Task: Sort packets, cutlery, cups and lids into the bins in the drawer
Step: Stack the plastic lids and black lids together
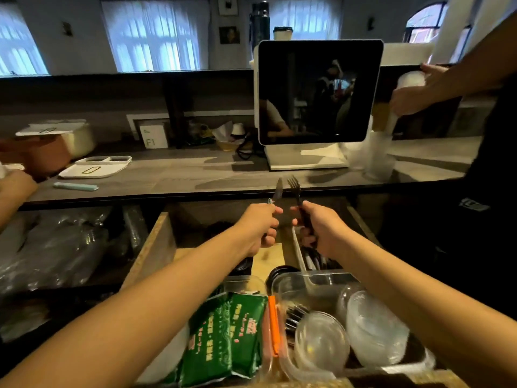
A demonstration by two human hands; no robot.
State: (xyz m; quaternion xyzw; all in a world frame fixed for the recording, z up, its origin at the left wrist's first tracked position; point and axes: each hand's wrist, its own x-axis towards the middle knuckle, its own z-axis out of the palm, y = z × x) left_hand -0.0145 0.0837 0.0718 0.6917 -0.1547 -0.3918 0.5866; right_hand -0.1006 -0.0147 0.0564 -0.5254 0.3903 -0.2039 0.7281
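Knife (277, 189) gripped in left hand (258, 228), fork (295, 189) in right hand (321, 229), fingers curled round handles; neither binned yet, packets (226, 337) and lids (375, 329) already lodged in drawer (156, 247).

I count 1 knife (277, 189) in my left hand (258, 228) and 1 fork (296, 189) in my right hand (321, 229). Below in the drawer (156, 250) lie 2 green packets (226, 337), 1 orange clip (273, 323), and 2 stacks of clear lids (372, 329). On the counter (195, 175) stands 1 screen (319, 92).
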